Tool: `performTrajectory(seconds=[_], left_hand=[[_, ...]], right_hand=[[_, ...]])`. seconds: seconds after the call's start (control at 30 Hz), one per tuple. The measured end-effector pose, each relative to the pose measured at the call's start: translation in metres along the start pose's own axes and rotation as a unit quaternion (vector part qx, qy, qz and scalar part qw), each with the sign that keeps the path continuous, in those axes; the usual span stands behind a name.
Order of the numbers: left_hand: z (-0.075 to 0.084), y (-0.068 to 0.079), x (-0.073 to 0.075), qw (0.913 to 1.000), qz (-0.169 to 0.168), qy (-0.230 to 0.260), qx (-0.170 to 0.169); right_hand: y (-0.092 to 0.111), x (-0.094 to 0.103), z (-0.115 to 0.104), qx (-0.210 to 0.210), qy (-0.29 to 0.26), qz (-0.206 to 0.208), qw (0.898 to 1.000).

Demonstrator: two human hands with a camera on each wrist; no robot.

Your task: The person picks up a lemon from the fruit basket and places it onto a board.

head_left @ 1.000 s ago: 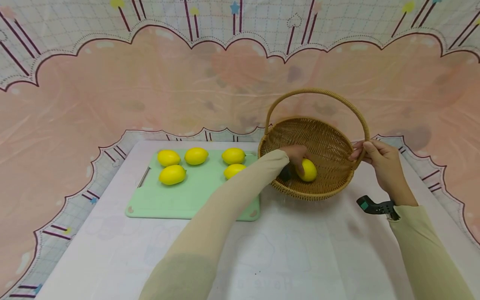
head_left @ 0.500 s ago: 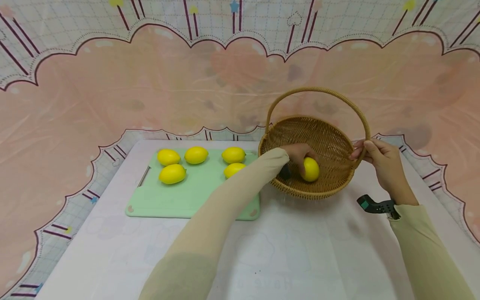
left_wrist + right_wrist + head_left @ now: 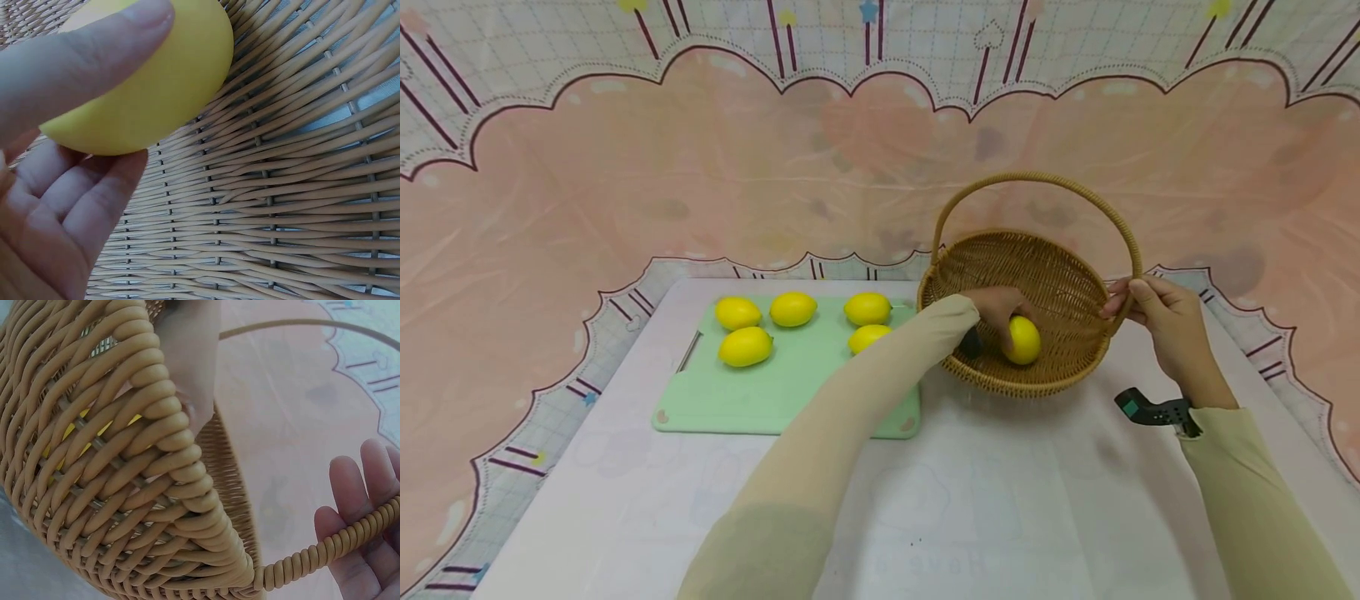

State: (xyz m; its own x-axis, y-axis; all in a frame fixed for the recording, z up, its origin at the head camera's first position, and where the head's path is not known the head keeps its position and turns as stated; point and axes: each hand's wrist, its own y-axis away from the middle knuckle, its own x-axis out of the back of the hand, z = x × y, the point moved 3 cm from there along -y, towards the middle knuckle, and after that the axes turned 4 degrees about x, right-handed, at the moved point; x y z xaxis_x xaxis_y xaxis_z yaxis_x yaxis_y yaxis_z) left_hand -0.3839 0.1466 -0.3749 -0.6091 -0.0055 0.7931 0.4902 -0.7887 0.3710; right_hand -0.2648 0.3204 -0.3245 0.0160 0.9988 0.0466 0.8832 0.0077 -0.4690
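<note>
Inside the brown wicker basket (image 3: pixel 1037 267), toward its front left wall, my left hand (image 3: pixel 1000 307) grips a yellow lemon (image 3: pixel 1025 342). The left wrist view has my thumb across the lemon (image 3: pixel 175 75) and fingertips at its underside, close over the woven wicker (image 3: pixel 300 187). My right hand (image 3: pixel 1172 325) holds the basket's handle (image 3: pixel 1033 177) low at its right end, by the rim. That wrapped handle (image 3: pixel 337 544) crosses my fingers in the right wrist view. The basket is tilted with its mouth facing me.
Left of the basket, a light green cutting board (image 3: pixel 775 408) lies on the white-covered table (image 3: pixel 970 500). Several lemons (image 3: pixel 745 347) rest on it, one partly behind my left sleeve (image 3: pixel 820 450). A pink patterned cloth (image 3: pixel 737 183) hangs behind.
My left hand and the lemon have shifted slightly right within the basket. My right hand keeps its hold on the handle, and the lemons on the board stay put.
</note>
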Motion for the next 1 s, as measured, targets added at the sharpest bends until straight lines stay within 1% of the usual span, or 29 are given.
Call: performTrajectory(seconds=[0.07,0.13,0.33,0.53,0.63,0.73,0.8,0.9,1.0], left_hand=[[0.000,-0.001,0.000,0.9999,0.001,-0.014,-0.002],[-0.001,-0.001,0.000,0.9998,0.005,-0.018,0.001],[-0.001,0.000,0.000,0.9998,0.015,0.002,0.012],[-0.001,-0.002,0.000,0.9996,0.026,0.002,-0.004],[0.000,-0.002,0.002,0.9990,0.042,0.008,-0.011],[0.000,-0.002,0.005,0.9968,0.073,0.031,-0.014],[-0.001,-0.002,0.007,0.9931,0.103,0.053,-0.017],[-0.001,-0.001,0.013,0.9835,0.158,0.085,-0.022],[-0.001,0.001,0.019,0.9708,0.214,0.103,-0.032]], right_hand=[[0.000,0.000,-0.001,0.000,-0.002,0.000,1.000],[0.001,-0.001,-0.001,0.000,-0.004,-0.001,1.000],[0.002,-0.001,-0.001,-0.005,-0.007,-0.002,1.000],[0.002,-0.001,-0.001,0.001,-0.008,-0.004,1.000],[0.002,0.000,-0.001,0.001,-0.009,-0.003,1.000],[0.002,0.000,-0.001,-0.002,-0.010,-0.001,1.000],[0.002,-0.001,-0.002,-0.002,-0.012,-0.001,1.000],[0.002,-0.001,-0.002,-0.002,-0.013,-0.003,1.000],[0.003,-0.002,-0.002,-0.003,-0.016,-0.004,1.000]])
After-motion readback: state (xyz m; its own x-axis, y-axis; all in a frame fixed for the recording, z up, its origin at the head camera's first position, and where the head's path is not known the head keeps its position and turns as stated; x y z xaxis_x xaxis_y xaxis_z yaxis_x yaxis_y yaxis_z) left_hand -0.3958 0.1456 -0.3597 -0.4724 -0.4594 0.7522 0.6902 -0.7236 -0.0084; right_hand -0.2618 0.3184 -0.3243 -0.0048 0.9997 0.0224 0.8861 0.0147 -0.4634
